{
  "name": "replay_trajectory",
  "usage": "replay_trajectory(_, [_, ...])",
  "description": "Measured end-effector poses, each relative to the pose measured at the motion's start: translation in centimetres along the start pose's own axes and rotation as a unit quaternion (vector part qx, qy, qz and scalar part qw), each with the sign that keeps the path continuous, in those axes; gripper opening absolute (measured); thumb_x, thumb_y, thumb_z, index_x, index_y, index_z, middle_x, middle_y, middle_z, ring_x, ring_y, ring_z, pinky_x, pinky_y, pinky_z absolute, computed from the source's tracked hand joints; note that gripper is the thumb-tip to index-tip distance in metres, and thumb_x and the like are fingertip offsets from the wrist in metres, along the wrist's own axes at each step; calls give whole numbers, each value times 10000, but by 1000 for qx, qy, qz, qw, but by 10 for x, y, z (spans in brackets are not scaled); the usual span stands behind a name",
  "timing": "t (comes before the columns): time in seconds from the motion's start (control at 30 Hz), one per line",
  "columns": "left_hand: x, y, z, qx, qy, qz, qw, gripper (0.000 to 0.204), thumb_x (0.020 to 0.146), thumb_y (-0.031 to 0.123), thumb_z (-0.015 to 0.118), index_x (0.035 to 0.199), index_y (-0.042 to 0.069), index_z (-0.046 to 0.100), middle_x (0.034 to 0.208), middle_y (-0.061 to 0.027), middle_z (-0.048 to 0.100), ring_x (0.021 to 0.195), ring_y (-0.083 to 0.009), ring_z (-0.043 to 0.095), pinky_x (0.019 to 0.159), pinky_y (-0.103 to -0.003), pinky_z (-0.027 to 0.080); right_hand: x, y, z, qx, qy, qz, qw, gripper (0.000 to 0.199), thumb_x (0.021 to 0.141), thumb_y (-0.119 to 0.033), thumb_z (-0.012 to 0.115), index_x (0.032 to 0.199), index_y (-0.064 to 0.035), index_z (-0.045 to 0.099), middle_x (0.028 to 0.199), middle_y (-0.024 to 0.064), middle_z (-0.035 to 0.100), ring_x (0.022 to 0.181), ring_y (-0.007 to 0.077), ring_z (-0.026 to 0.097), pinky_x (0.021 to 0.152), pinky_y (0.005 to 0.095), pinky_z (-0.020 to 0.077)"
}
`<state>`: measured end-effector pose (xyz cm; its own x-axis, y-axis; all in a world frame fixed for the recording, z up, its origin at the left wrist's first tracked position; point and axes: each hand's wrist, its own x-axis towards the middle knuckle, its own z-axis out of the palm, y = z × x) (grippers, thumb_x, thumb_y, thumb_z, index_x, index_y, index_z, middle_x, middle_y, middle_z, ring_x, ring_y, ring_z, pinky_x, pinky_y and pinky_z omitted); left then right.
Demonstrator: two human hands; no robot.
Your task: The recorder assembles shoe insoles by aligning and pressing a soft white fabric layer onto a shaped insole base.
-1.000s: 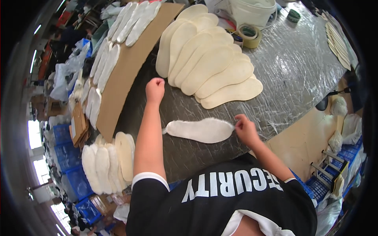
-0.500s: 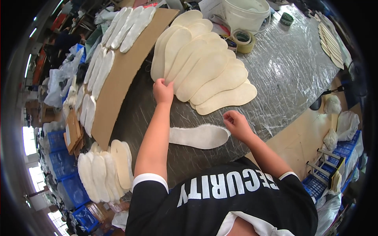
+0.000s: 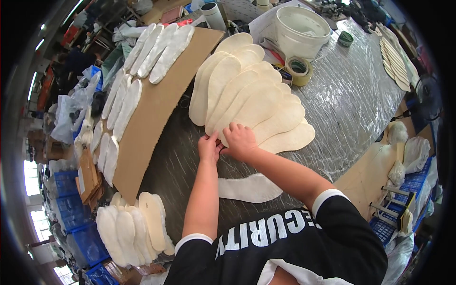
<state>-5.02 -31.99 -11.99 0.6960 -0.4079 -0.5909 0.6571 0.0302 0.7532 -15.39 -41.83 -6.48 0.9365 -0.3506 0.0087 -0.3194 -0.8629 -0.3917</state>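
A fanned pile of cream insoles [image 3: 259, 107] lies on the dark table, the pieces overlapping. At the pile's near left edge my left hand [image 3: 209, 148] pinches the narrow end of an insole. Right beside it, my right hand [image 3: 240, 142] has its fingers on top of the same insole end and its thumb bent under the edge. The thumbs and part of the gripped edge are hard to see. Closer to my body, a single white fleecy insole [image 3: 249, 187] lies flat, its left end partly hidden by my left forearm.
A cardboard sheet [image 3: 156, 104] with rows of white fleece insoles [image 3: 172, 53] stands left. More insoles [image 3: 126, 232] are stacked at lower left. Behind the pile are tape rolls [image 3: 300, 71] and a white bucket [image 3: 303, 33]. Another insole stack [image 3: 394, 61] sits far right.
My right hand has moved left and away from my body, from beside the white fleecy insole to the cream pile. My left hand has shifted slightly along the pile's edge. The view has tilted slightly.
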Motion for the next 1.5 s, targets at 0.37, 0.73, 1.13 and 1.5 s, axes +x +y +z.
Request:
replay_trajectory(0.37, [12,-15,-9,-14,8,11,1000,150,870,106,649,967,24,570,792,-36,591,659,-155,548,601,-286,472,-22,24,-53,161,80,141,974,127,830,-135,545,876,-18,557,842,193,598,827,379,608,726,474,484])
replay_trajectory(0.73, [-101,6,39,-46,-200,-80,975,537,877,436,645,1154,33,423,1018,-142,579,952,-245,599,762,-405,537,-139,27,-157,217,298,-63,927,126,729,-9,648,775,-39,535,769,80,532,630,230,540,558,345,450])
replay_trajectory(1.13, [-166,40,-34,-2,-218,120,969,632,877,401,625,1236,-92,457,889,-164,567,680,-170,511,560,-269,423,-191,-17,16,149,93,-179,968,298,729,-205,659,980,-83,555,959,76,544,859,254,544,749,370,430])
replay_trajectory(1.5, [-220,35,-66,95,-154,172,968,675,839,454,670,1241,-35,436,1122,-200,564,708,-164,561,548,-252,469,-225,-8,50,-13,46,-228,973,86,721,-221,579,727,-136,585,747,-6,503,786,183,502,686,346,367])
